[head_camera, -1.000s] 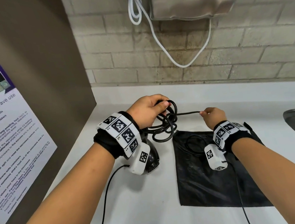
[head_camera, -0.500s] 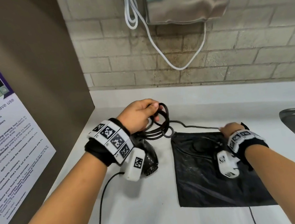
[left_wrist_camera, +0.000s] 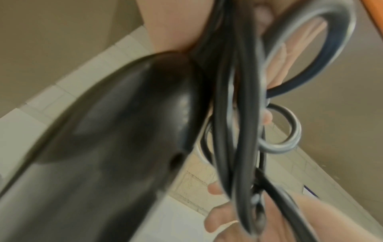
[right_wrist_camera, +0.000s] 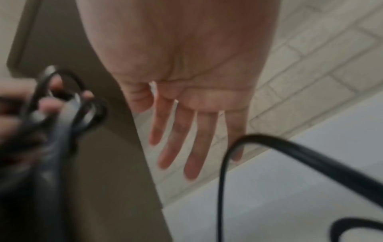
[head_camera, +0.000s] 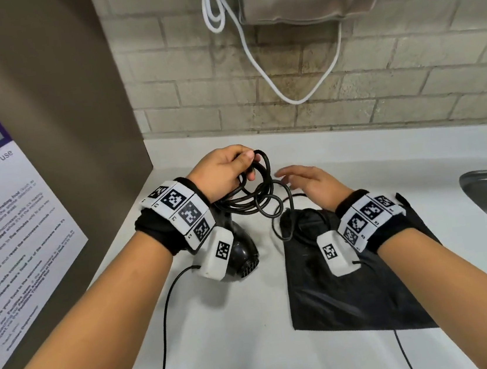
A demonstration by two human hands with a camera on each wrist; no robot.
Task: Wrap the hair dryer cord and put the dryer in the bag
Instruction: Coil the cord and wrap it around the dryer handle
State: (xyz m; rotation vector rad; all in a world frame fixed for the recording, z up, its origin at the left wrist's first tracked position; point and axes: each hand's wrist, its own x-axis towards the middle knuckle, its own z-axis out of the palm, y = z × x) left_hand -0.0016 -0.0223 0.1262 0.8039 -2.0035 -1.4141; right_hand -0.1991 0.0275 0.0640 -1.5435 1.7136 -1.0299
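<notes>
My left hand [head_camera: 224,168] grips the looped black rubber cord [head_camera: 256,196] above the white counter [head_camera: 242,331], with the glossy black plastic hair dryer [head_camera: 241,253] hanging under my wrist. My right hand [head_camera: 312,180] hovers beside the loops, fingers [right_wrist_camera: 176,140] straight, holding nothing. The flat black fabric bag [head_camera: 357,299] lies below it.

Even, diffuse light is cast from above; soft shadows are thrown on the tabletop [head_camera: 224,340]. Edges of the head view are bowed by the wide lens. Both wrist views are smeared by blur, the cord [left_wrist_camera: 238,114] especially.
</notes>
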